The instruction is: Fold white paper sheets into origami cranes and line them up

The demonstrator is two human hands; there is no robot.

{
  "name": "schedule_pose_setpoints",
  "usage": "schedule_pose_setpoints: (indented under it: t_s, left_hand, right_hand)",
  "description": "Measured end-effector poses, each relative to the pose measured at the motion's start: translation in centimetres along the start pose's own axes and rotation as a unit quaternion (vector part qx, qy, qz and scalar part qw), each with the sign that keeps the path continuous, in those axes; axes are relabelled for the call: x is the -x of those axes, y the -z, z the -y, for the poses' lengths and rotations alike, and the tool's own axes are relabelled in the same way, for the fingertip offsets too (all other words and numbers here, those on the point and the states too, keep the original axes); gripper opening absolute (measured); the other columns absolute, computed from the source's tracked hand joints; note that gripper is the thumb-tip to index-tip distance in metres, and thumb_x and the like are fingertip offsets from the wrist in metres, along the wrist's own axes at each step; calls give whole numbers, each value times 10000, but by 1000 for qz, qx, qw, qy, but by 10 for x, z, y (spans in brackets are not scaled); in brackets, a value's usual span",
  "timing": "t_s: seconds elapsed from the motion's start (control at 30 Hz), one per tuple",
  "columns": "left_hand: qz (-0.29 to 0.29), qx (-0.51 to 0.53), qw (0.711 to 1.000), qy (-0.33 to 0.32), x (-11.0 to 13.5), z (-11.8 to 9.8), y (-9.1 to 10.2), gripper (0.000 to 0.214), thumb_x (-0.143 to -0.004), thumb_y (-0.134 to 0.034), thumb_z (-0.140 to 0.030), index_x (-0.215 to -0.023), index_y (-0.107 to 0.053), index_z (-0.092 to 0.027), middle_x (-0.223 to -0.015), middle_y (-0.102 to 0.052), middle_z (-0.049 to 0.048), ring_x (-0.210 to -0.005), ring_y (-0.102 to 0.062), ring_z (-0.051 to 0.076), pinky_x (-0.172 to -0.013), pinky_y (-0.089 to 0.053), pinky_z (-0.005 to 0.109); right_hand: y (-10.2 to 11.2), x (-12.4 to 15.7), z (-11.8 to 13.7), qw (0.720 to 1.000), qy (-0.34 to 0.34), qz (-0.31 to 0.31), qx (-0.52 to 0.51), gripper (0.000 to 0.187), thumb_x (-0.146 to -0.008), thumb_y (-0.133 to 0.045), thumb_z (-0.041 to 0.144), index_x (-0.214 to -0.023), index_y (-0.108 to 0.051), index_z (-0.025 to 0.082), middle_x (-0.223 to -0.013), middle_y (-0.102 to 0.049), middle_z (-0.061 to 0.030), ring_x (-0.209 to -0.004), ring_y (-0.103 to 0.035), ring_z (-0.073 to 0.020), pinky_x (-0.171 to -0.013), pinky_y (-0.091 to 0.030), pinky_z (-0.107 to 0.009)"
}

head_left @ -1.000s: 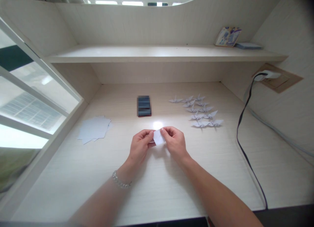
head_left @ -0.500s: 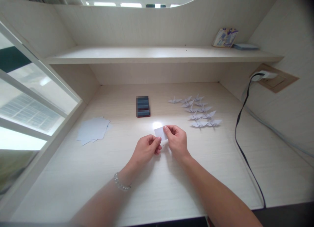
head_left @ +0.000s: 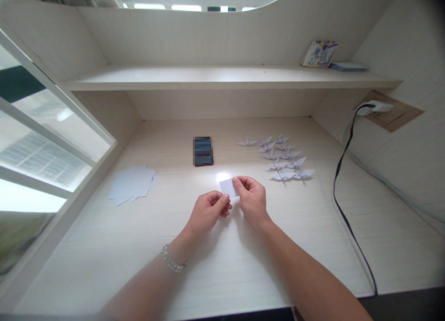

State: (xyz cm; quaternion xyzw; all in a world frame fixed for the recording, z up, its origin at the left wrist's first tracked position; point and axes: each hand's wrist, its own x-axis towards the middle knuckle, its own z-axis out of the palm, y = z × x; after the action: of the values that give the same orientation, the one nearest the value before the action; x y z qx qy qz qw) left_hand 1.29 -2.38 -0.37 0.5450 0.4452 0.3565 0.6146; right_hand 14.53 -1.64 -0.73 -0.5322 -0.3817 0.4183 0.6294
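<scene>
Head view — both hands (head_left: pixel 208 210) (head_left: pixel 253 198) in a pinch on white paper (head_left: pixel 227 187) — printed box (head_left: pixel 320 54) illegible

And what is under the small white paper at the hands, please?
Around the small white paper, the pale desk shows. The right hand holds its right side; the left hand is at the near edge. What lies directly underneath is covered and cannot be seen.

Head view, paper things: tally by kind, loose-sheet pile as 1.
Paper cranes: 11 (my best count; some overlap)
Pile of loose sheets: 1
Paper piece in the right hand: 1
Total: 13
</scene>
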Motion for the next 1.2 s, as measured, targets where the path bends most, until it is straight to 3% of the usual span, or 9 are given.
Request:
schedule_pose_setpoints:
  t_s: [0.2, 0.43, 0.63, 0.83, 1.0, 1.2]
  left_hand:
    - [-33, -12, 998, -60, 1, 0, -1, 234, -816, -563, -356, -726, -585, -141, -693, -634, 39, -626, -579, 124, -619, -457, 245]
    - [-8, 14, 1000, -18, 0, 2, -1, 287, -805, -571, -390, -786, -649, -115, -759, -676, 89, -662, -618, 158, -653, -490, 280]
    - [-29, -23, 998, -49, 0, -1, 2, 264, -789, -600, -369, -729, -658, -117, -683, -664, 74, -641, -613, 159, -631, -478, 269]
    - [-29, 14, 999, -30, -1, 4, 4, 252, -779, -613, -359, -769, -675, -114, -721, -675, 91, -672, -622, 171, -657, -486, 287]
    - [-24, 25, 999, -27, -1, 6, 4, 252, -775, -621, -360, -769, -680, -115, -717, -666, 86, -687, -614, 172, -668, -479, 289]
    - [-52, 70, 996, -6, -2, 6, 4, 232, -722, -678, -347, -735, -663, -116, -676, -641, 61, -653, -596, 154, -630, -467, 265]
  right_hand:
    - [-1, -2, -1, 998, -47, -7, -40, 265, -709, -665, 400, -771, -668, 142, -695, -641, -28, -586, -538, -129, -536, -425, -249]
    - [-3, 3, 5, 1000, 2, 9, -7, 223, -733, -649, 368, -768, -663, 148, -690, -647, -28, -618, -557, -137, -555, -430, -247]
    - [-4, 2, 3, 995, -78, 9, -55, 236, -685, -682, 375, -743, -672, 147, -657, -639, -14, -556, -529, -119, -525, -414, -247]
    - [-5, 3, 4, 998, -50, 7, -47, 215, -686, -688, 353, -744, -673, 146, -691, -652, -24, -608, -550, -127, -559, -429, -245]
    - [-3, 2, 7, 990, -108, 37, -82, 225, -683, -691, 357, -747, -668, 142, -655, -631, -11, -562, -533, -118, -532, -432, -248]
    - [-3, 5, 10, 999, -13, 32, -1, 205, -717, -666, 351, -767, -671, 152, -716, -668, -38, -648, -588, -155, -596, -462, -268]
